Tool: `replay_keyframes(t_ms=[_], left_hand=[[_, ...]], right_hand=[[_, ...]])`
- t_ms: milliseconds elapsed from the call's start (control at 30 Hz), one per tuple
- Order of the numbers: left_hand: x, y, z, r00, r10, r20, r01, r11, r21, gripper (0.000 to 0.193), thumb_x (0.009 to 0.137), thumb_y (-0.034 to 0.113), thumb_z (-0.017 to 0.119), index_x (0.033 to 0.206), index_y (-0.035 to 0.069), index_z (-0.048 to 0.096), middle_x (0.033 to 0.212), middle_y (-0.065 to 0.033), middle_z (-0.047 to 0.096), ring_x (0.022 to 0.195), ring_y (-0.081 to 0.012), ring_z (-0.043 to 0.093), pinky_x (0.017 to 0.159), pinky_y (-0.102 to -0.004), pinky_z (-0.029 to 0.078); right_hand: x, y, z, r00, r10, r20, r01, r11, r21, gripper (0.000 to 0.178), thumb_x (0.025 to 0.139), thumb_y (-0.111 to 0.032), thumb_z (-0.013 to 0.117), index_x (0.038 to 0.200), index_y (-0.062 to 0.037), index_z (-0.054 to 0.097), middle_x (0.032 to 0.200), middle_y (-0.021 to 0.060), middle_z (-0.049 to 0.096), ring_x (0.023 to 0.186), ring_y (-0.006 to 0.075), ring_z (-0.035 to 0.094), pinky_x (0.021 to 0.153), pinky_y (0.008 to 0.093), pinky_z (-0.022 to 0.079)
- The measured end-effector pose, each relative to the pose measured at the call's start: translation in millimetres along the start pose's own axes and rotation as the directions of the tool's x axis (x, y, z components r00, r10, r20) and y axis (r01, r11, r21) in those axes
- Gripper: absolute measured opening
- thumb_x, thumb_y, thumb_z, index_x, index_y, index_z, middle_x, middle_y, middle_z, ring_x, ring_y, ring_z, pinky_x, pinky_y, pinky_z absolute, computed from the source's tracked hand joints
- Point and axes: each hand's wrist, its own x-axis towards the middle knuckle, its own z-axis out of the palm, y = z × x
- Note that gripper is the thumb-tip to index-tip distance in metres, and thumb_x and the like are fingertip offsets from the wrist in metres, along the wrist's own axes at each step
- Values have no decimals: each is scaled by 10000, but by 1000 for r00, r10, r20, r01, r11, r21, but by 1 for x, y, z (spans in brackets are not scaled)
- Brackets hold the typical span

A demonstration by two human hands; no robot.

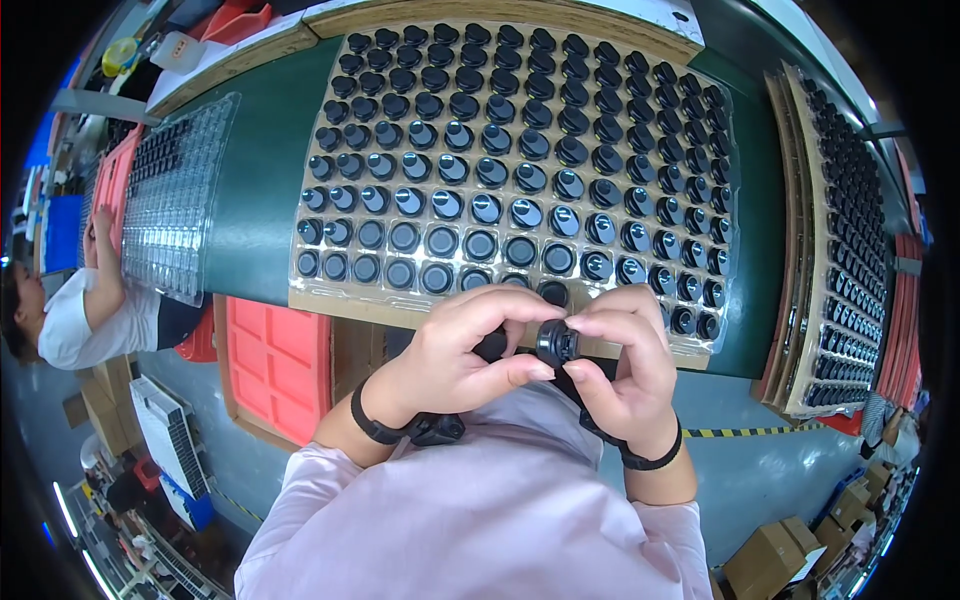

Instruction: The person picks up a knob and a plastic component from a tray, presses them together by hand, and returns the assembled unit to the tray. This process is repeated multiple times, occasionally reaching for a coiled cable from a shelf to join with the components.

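Note:
In front of my chest, at the near edge of the tray, a small round black part point(556, 342) with a grooved side is held between my two hands. My left hand point(455, 350) pinches it from the left with thumb and forefinger. Another dark piece point(490, 346) shows under the curled fingers of that hand; its kind is hidden. From the right, my right hand point(632, 365) grips the same part with thumb and fingertips. Just beyond my hands lies a clear plastic tray point(303, 290) on a brown board, filled with rows of black capped parts point(492, 172), some with glossy slanted tops.
A green work surface point(262, 200) runs under the tray. To the right stand stacked boards with another filled tray point(845, 250). At the left is a clear tray point(180, 220), with a seated person point(85, 310) beside it. A red crate point(278, 360) sits below the table edge.

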Motion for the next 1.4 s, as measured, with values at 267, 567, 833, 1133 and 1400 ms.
replay_keyframes(t_ms=[267,567,833,1133,1400], left_hand=[[2,2,1,989,-146,-16,144,985,-91,526,908,405,587,1142,-65,562,991,-141,646,628,-111,501,654,-262,452],[0,-1,-4,967,-253,-38,244,956,-161,817,925,667,262,1207,-61,503,988,-162,639,617,-117,486,637,-255,430],[2,-10,-5,977,-214,4,205,931,-301,847,908,693,249,1263,-47,456,1023,-160,602,652,-99,458,614,-220,410],[3,-13,1,977,-215,-1,200,913,-355,878,889,718,255,1316,-41,371,1053,-156,558,673,-105,474,612,-227,411],[3,-7,6,972,-218,-92,186,943,-275,922,857,746,283,1367,-21,299,1135,-150,464,855,-169,564,699,-270,467]], right_hand=[[-7,3,-11,992,102,-68,-104,994,-29,292,775,-144,722,1009,-19,601,928,107,583,841,217,522,754,325,415],[-21,19,-20,993,121,-4,-107,865,-490,305,681,-38,727,970,-57,628,917,80,620,848,251,527,783,368,394],[-18,23,-10,996,88,29,-48,756,-653,334,660,-54,742,975,-97,637,929,36,624,866,251,529,789,371,359],[5,1,1,994,59,95,1,844,-536,366,629,-125,771,970,-102,638,970,32,607,888,256,524,800,387,357],[19,-4,37,987,-26,156,68,960,-273,364,625,-111,768,964,-91,638,961,44,605,882,258,528,794,384,362]])
